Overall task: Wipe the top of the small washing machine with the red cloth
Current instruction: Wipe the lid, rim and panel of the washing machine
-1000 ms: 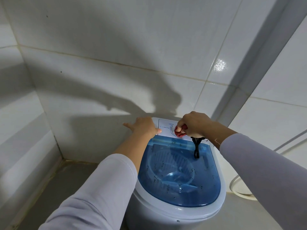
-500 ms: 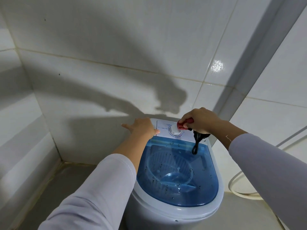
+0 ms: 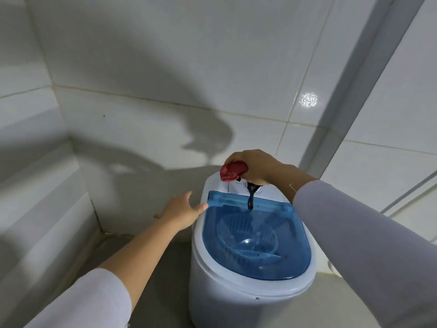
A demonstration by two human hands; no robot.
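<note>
- The right hand (image 3: 254, 165) is gripping the red cloth (image 3: 233, 171) bunched into a wad, fingers wrapped tight around it; half a second ago only a sliver of red was showing beside the dial, and now the wad is sticking out to the left of the fist, over the far left part of the white control panel (image 3: 218, 183).
- A black cord (image 3: 250, 197) is dangling from under that hand (whether it is part of the cloth or something held with it, I cannot tell); its end is hanging over the far edge of the blue lid (image 3: 255, 237).
- The left hand (image 3: 182, 211) is no longer resting on the far left corner of the small washing machine (image 3: 236, 292); it is sitting lower, fingers spread and holding nothing, with the fingertips (image 3: 202, 206) just touching the left end of the blue lid's hinge edge.
- The dial, plainly visible a moment ago, is now mostly hidden under the right hand.
- What this is suggesting for the task: the wiping seems to be travelling leftward across the control panel, and the left hand is clearing that corner for it; the blue lid is still showing dark specks across it, so most of the top appears to be waiting for its pass.
</note>
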